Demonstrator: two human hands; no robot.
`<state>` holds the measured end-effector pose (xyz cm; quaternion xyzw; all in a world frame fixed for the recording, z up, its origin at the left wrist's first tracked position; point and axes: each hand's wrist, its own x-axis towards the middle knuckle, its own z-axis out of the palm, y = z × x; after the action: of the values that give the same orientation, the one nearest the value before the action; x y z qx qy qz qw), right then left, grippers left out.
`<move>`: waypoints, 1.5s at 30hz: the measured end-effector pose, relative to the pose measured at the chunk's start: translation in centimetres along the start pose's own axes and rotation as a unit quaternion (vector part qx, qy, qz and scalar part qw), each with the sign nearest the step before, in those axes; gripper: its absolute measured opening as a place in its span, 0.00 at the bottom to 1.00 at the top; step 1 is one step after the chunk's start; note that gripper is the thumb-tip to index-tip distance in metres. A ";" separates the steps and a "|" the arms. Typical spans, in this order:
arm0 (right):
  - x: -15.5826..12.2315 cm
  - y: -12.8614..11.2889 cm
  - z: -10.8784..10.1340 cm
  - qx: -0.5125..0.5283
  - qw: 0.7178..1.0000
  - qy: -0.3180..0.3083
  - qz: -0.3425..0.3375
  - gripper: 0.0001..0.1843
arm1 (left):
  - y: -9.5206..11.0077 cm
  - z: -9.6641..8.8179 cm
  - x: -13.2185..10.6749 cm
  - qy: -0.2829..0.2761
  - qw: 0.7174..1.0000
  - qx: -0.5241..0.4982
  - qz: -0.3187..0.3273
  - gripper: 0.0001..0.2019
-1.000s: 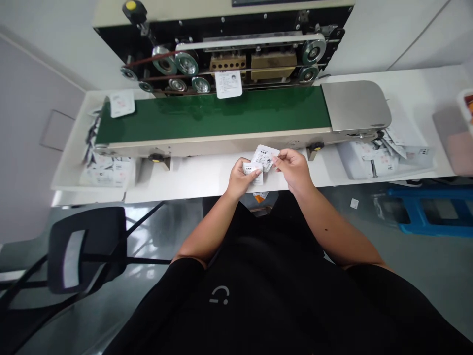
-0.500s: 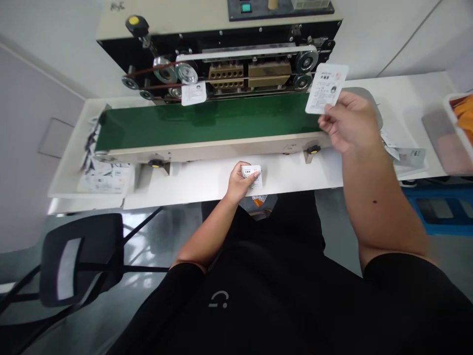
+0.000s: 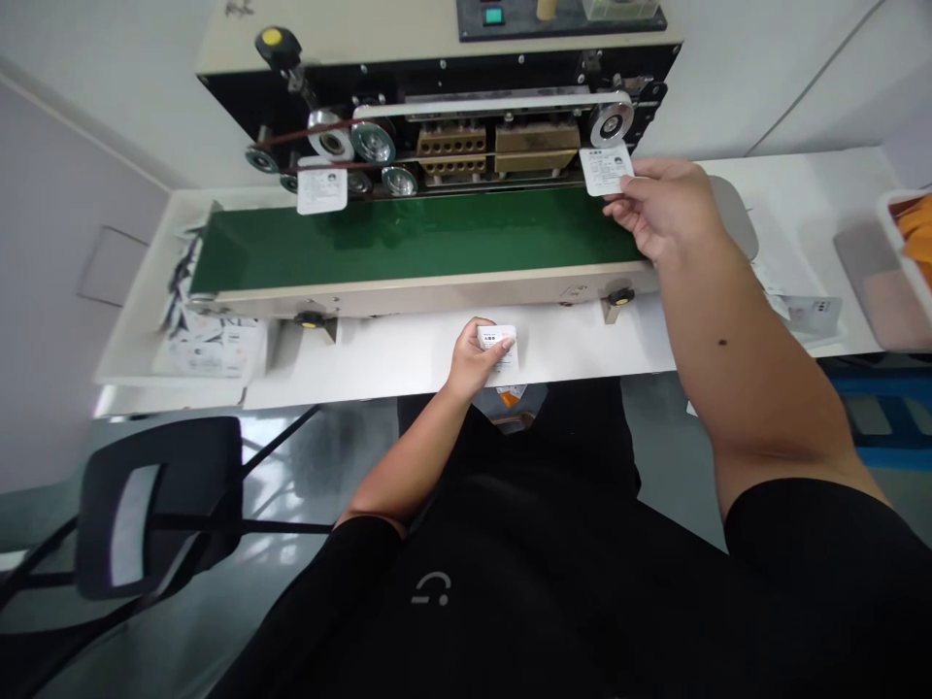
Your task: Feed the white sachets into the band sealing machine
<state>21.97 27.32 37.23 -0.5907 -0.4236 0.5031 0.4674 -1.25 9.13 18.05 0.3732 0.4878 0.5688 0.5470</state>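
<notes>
My right hand (image 3: 666, 204) pinches the edge of a white printed sachet (image 3: 606, 172), whose far edge is at the right-hand rollers of a band sealing machine (image 3: 437, 63). Below it runs the green conveyor belt (image 3: 422, 233). A second white sachet (image 3: 322, 191) hangs from the machine's rollers at the left end, above the belt. Over the white table's front edge, my left hand (image 3: 473, 359) is closed around another white printed sachet (image 3: 499, 340), with the thumb across its face; whether there is more than one in it I cannot tell.
A white tray (image 3: 254, 364) with many sachets stands left of the conveyor. On the right are a tray (image 3: 830, 340) with sachets and a clear bin (image 3: 884, 262) of orange items. A black chair (image 3: 160, 505) stands at lower left, a blue stool (image 3: 888, 417) at lower right.
My right hand has moved left and brought its sachet, now turned, to the right-hand rollers. The other sachet in the machine has travelled left. My left hand has stayed in place.
</notes>
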 end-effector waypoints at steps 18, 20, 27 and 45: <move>-14.9 14.0 2.9 -0.207 0.953 -0.158 -0.151 0.13 | -1.2 -0.2 0.3 0.006 0.996 -0.085 0.031 0.19; -15.8 15.4 3.4 -0.236 0.941 -0.226 -0.091 0.13 | -1.2 0.0 0.4 -0.003 0.997 -0.067 0.046 0.19; -13.3 12.7 0.8 -0.140 0.976 -0.144 -0.081 0.17 | -0.7 0.2 0.5 -0.033 0.993 -0.038 0.111 0.21; -1.1 -0.3 -2.0 0.029 0.996 0.086 -0.004 0.12 | -0.1 0.3 0.1 -0.020 0.995 -0.026 0.094 0.20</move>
<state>23.82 26.01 37.82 -0.6160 -0.3694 0.4611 0.5211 -0.97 9.31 18.00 0.4150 0.4244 0.6226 0.5100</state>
